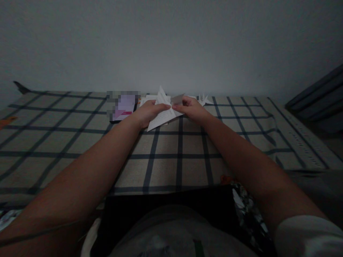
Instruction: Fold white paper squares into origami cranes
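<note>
Between my two hands is a white sheet of paper [164, 116], partly folded, with one pointed corner standing up and another pointing down toward me. My left hand [150, 111] grips its left side, thumb lying on top near the middle. At the right, my right hand [190, 107] pinches the paper close to the centre, and a raised flap stands beside its fingers. The two thumb tips nearly meet. Fingers beneath the paper are hidden. Just beyond my right hand lies a folded paper crane [205, 100] with pointed tips.
A phone [125, 107] with a lit screen, partly blurred out, is left of my left hand. More white papers [148, 98] lie behind the held sheet. A checked cloth [166, 164] covers the table, which meets a plain wall [171, 46]. An orange item [8, 122] sits far left.
</note>
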`<state>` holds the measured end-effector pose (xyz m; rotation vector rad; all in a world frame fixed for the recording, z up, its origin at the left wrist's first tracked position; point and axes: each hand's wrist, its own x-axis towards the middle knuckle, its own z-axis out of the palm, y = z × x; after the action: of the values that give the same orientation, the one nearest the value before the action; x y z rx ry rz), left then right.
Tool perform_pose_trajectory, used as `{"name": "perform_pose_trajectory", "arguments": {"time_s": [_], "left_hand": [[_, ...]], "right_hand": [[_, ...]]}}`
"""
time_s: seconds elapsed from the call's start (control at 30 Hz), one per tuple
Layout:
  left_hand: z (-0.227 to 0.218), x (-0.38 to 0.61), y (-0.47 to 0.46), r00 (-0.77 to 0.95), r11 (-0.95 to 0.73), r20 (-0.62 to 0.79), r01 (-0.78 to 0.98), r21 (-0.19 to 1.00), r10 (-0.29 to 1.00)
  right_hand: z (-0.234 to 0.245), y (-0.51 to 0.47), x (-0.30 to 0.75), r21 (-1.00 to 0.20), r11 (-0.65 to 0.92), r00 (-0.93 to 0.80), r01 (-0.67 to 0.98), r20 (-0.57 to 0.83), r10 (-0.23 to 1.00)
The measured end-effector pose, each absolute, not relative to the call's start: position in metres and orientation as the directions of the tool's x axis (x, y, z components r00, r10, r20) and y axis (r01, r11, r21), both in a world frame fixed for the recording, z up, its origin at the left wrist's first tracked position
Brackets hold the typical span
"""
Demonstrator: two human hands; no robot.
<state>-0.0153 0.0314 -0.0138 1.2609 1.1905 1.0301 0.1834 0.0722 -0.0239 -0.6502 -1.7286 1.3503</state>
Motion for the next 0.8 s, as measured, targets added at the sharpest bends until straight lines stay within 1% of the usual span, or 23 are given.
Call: {"name": "perform_pose_trajectory", "arguments": {"time_s": [0.17,0.47,0.57,0.67,0.73,0.8], "left_hand": [[-0.0159,-0.015,0.0326,0.124,0.072,-0.08,0.067,0.995,0.989],[-0.0111,-0.0133,0.029,0.136,0.106,-0.116,0.079,0.991,0.984],[-0.0121,-0.0131,0.029,0.136,0.095,-0.102,0.06,0.994,0.985],[-0.0116,-0.0125,0.028,0.138,0.097,-0.103,0.049,0.994,0.985],[-0.0106,-0.0122,0.0273,0.129,0.106,-0.112,0.047,0.993,0.985],[-0.0099,-0.0124,0.0272,0.126,0.111,-0.116,0.043,0.993,0.985]], "right_hand": [[-0.0238,0.0692,0.1866,-0.987,0.138,-0.6,-0.082,0.159,0.784],[-0.0202,0.067,0.1878,-0.994,0.058,-0.571,-0.088,0.098,0.815],[-0.0199,0.0671,0.1893,-0.994,0.065,-0.586,-0.084,0.102,0.804],[-0.0208,0.0686,0.1901,-0.993,0.107,-0.59,-0.057,0.12,0.798],[-0.0215,0.07,0.1893,-0.985,0.166,-0.582,-0.049,0.163,0.797],[-0.0214,0.0704,0.1876,-0.966,0.257,-0.581,-0.036,0.229,0.781]]}}
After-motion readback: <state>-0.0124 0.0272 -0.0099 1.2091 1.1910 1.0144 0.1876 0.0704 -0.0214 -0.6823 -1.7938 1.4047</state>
